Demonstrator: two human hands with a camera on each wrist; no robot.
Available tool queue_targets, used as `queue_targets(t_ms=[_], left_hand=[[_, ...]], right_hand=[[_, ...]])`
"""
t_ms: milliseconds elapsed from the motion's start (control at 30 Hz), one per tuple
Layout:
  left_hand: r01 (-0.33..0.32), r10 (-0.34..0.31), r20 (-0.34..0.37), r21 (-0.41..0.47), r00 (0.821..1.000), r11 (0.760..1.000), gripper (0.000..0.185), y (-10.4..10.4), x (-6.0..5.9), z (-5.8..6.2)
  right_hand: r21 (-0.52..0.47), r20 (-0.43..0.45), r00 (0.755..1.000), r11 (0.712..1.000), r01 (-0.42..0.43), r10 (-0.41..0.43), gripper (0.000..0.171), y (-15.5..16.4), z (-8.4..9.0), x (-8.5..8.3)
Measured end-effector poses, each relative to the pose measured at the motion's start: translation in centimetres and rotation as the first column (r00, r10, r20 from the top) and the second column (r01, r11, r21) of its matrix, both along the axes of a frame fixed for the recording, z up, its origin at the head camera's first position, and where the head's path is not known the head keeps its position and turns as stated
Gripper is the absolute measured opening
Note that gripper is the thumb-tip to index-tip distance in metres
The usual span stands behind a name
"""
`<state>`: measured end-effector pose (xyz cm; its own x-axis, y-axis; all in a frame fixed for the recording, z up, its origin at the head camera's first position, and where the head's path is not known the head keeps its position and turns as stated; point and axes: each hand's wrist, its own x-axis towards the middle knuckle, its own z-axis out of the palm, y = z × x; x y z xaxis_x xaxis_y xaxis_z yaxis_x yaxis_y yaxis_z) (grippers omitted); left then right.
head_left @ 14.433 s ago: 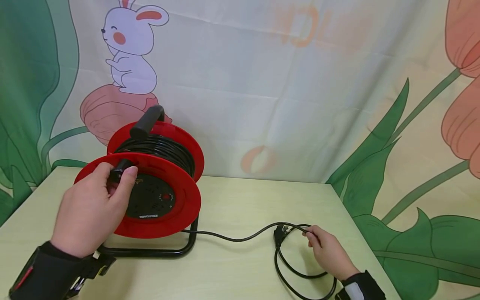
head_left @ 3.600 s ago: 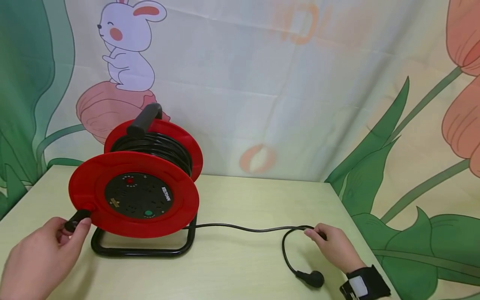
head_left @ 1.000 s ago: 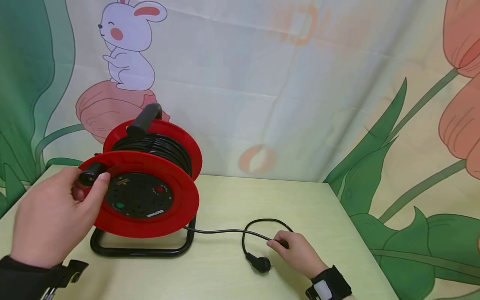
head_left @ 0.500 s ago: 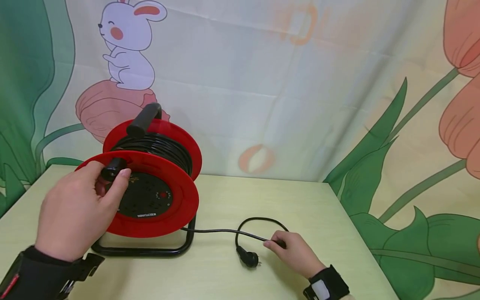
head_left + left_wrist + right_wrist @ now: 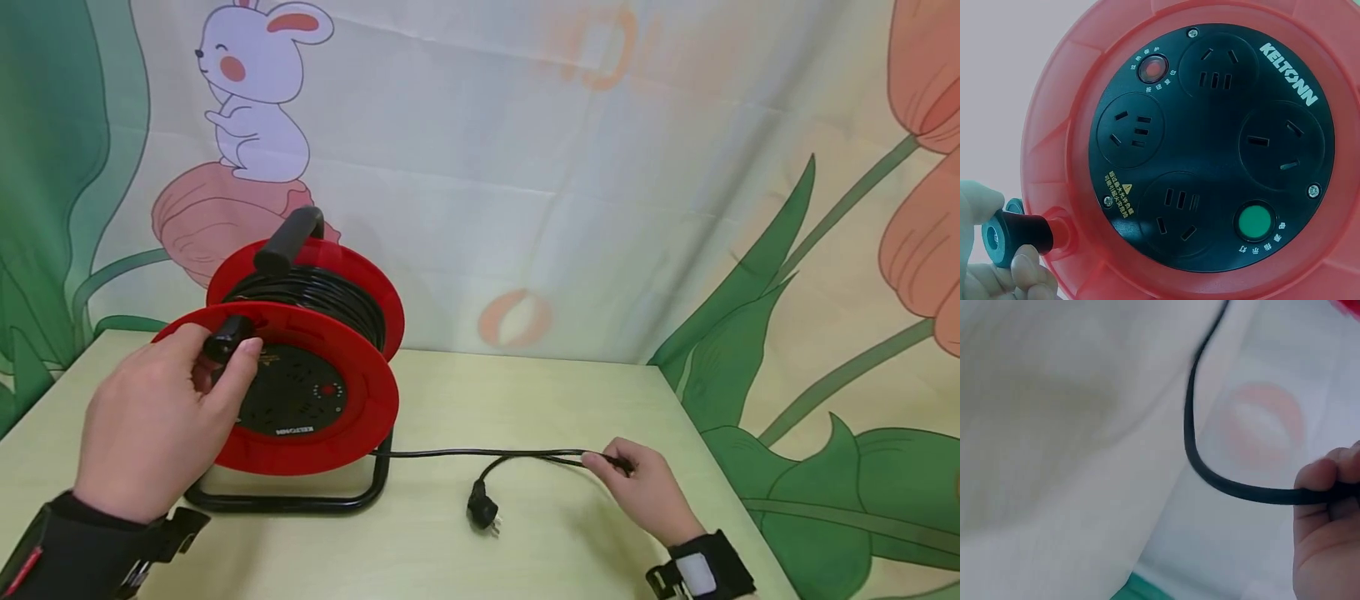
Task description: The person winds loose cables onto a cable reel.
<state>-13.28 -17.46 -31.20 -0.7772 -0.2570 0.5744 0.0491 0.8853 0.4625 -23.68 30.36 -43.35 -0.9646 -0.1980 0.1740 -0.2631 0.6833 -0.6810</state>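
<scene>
On the left of the table stands a red cable reel [image 5: 367, 400] wound with black cable [image 5: 330, 292]. My left hand [image 5: 153, 417] grips the reel's black crank knob [image 5: 228, 337], thumb and fingers round it; the left wrist view shows the knob [image 5: 1019, 237] at the flange's edge beside the black socket panel [image 5: 1210, 137]. Off to the right, my right hand [image 5: 645, 487] pinches the cable [image 5: 1247, 490], which runs straight from the reel. The cable's short end doubles back from this hand to a black plug [image 5: 482, 504] with its prongs showing.
The reel sits on a black tube frame [image 5: 300, 503] and has a black carrying handle [image 5: 288, 242] on top. Behind the pale table [image 5: 420, 550] hangs a printed curtain [image 5: 465, 167] with a rabbit and tulips.
Over the last half second my right hand has moved right, pulling the cable straighter and flattening its loop; the plug has turned. A second ago my left hand and the knob were further left.
</scene>
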Motion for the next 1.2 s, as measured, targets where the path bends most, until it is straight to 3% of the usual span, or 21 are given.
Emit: queue_targets(t_ms=[233, 400, 500, 633, 800, 900, 1033, 1200], left_hand=[[0.008, -0.009, 0.025, 0.009, 1.0, 1.0, 0.036, -0.2, 0.0, 0.0], [0.006, -0.006, 0.026, 0.006, 1.0, 1.0, 0.037, -0.3, 0.0, -0.1], [0.007, -0.007, 0.021, 0.004, 1.0, 1.0, 0.037, -0.4, 0.0, -0.1], [0.005, -0.005, 0.025, 0.001, 1.0, 1.0, 0.038, -0.4, 0.0, 0.0], [0.002, -0.002, 0.029, -0.001, 1.0, 1.0, 0.038, -0.5, 0.1, 0.0], [0.002, -0.002, 0.031, 0.001, 1.0, 1.0, 0.037, -0.6, 0.1, 0.0], [0.0, 0.0, 0.041, -0.001, 0.999, 1.0, 0.038, -0.4, 0.1, 0.0], [0.006, -0.006, 0.028, -0.009, 1.0, 1.0, 0.038, -0.1, 0.1, 0.0]], right_hand=[[-0.098, -0.072, 0.994, 0.993, 0.071, -0.079, 0.03, 3.3, 1.4, -0.3], [-0.046, 0.074, 0.982, 0.983, 0.177, -0.173, 0.044, 5.6, -0.5, -0.6], [-0.007, 0.113, 0.972, 0.978, 0.206, -0.204, 0.048, 6.5, -1.7, -0.8], [-0.044, 0.029, 0.979, 0.978, 0.204, -0.203, 0.045, 6.9, -0.6, -1.2], [-0.097, -0.145, 0.963, 0.972, 0.216, -0.228, 0.034, 6.9, 4.0, -1.0], [-0.099, -0.181, 0.945, 0.961, 0.257, -0.271, 0.035, 7.0, 5.7, -0.7], [-0.052, -0.17, 0.938, 0.954, 0.297, -0.301, 0.038, 7.0, 5.6, -0.4], [0.035, -0.219, 0.945, 0.965, 0.258, -0.245, 0.036, 6.9, 4.1, -0.6]])
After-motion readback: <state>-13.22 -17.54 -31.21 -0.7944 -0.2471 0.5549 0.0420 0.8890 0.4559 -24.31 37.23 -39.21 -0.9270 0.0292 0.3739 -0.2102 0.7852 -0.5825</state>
